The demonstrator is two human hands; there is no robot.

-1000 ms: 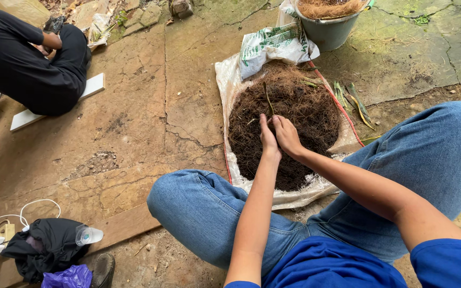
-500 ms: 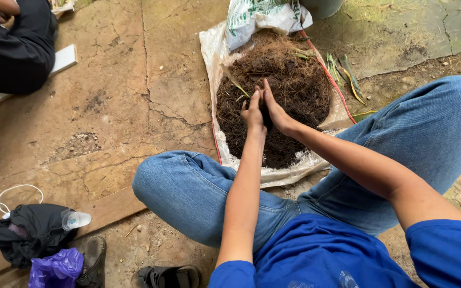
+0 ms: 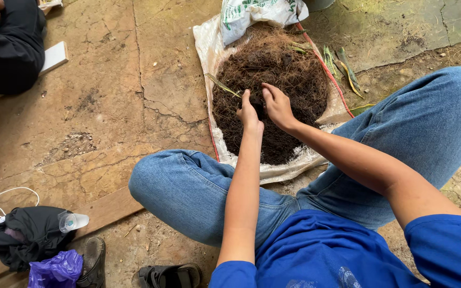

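Observation:
A heap of dark brown fibrous soil (image 3: 289,80) lies on a white woven sack (image 3: 209,48) spread on the cracked ground in front of my crossed legs. My left hand (image 3: 248,113) rests on the heap near its middle, fingers bent into the soil. Right beside it, my right hand (image 3: 276,105) presses into the fibres with fingers curled. Whether either hand pinches a clump is hard to tell. A long green leaf (image 3: 221,84) sticks out of the heap just left of my left hand.
A white printed bag (image 3: 257,13) lies at the far end of the sack. Green leaves (image 3: 345,64) lie to its right. Another person in black (image 3: 9,50) sits far left by a white board (image 3: 54,56). Black cloth, a plastic bottle (image 3: 73,221), a purple bag and sandals lie near left.
The view has shifted, so the heap and hands sit higher and more to the left than a second ago. Both hands stay together on the soil, fingers working slightly.

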